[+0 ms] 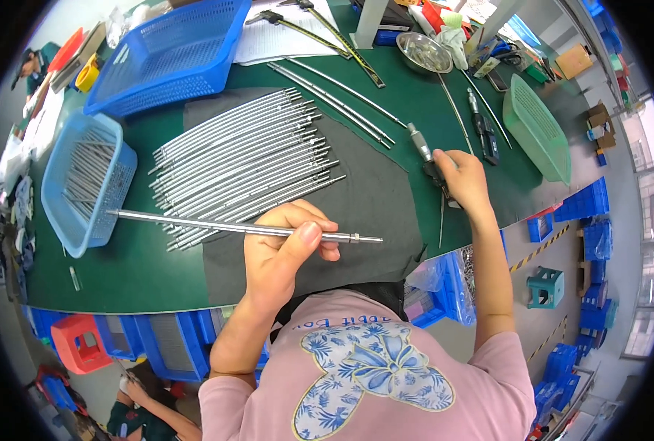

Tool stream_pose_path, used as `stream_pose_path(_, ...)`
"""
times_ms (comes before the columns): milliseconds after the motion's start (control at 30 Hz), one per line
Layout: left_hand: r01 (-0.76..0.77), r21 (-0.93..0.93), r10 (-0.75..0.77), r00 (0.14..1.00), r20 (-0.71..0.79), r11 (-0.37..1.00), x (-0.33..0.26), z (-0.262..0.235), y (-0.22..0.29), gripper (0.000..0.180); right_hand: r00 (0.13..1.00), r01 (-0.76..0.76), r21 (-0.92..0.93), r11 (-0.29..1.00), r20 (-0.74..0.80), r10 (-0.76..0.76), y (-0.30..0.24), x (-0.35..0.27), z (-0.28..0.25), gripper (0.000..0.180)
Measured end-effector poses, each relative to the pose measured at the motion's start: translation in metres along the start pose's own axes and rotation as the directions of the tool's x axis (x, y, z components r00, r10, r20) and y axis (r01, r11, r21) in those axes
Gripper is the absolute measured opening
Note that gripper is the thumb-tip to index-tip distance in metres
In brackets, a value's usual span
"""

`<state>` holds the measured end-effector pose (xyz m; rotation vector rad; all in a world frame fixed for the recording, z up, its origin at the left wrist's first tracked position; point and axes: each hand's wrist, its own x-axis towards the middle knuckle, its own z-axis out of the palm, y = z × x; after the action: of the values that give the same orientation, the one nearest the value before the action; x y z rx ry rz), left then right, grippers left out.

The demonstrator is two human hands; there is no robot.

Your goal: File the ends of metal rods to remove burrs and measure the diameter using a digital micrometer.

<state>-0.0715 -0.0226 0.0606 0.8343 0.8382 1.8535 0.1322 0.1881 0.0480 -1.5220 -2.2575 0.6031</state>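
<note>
A long, thin steel rod (pixel 187 220) lies across my left hand (pixel 286 246), pinched between thumb and fingers. Its stepped end, with a narrow collar, sticks out to the right. My right hand (pixel 460 180) is closed on a micrometer (pixel 424 151) with a silver thimble; the fingers cover part of its frame. Hand and micrometer are over the green table (pixel 393 70), apart from the rod. Beyond my left hand, a row of similar steel rods (pixel 238 151) lies side by side on a dark grey cloth (pixel 378 213).
At the left stands a light blue basket (pixel 124 176) of small rods, with a larger blue basket (pixel 169 55) behind it. Calipers (pixel 319 33) lie at the back. Three loose rods (pixel 330 99), a metal bowl (pixel 424 51), another micrometer (pixel 483 128) and a green basket (pixel 536 128) sit to the right.
</note>
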Motion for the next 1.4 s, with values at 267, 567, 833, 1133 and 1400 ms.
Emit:
stream_pose_path(267, 0.169, 0.015, -0.169, 0.985, -0.025, 0.985, 0.004, 0.009, 0.0, 0.019, 0.836, -0.524, 0.755, -0.393, 0.368, -0.407, -0.034, -0.043, -0.013, 0.072)
stream_pose_path(567, 0.228, 0.021, -0.229, 0.972, 0.057, 0.973, 0.003, 0.024, 0.0, 0.019, 0.753, -0.603, 0.755, -0.257, 0.433, -0.495, -0.073, -0.056, -0.01, 0.06)
stream_pose_path(833, 0.274, -0.005, -0.273, 0.96, 0.056, 0.962, 0.0, 0.026, -0.001, 0.019, 0.694, -0.71, 0.666, -0.23, 0.604, -0.393, -0.085, -0.058, -0.013, 0.066)
stream_pose_path(1133, 0.267, 0.023, -0.268, 0.96, 0.086, 0.963, -0.002, 0.024, -0.001, 0.02, 0.649, -0.753, 0.574, -0.322, 0.568, -0.506, -0.081, -0.058, -0.003, 0.068)
stream_pose_path(1400, 0.274, 0.051, -0.278, 0.957, 0.081, 0.96, -0.001, 0.026, -0.001, 0.021, 0.669, -0.734, 0.605, -0.308, 0.569, -0.478, -0.081, -0.061, -0.007, 0.072)
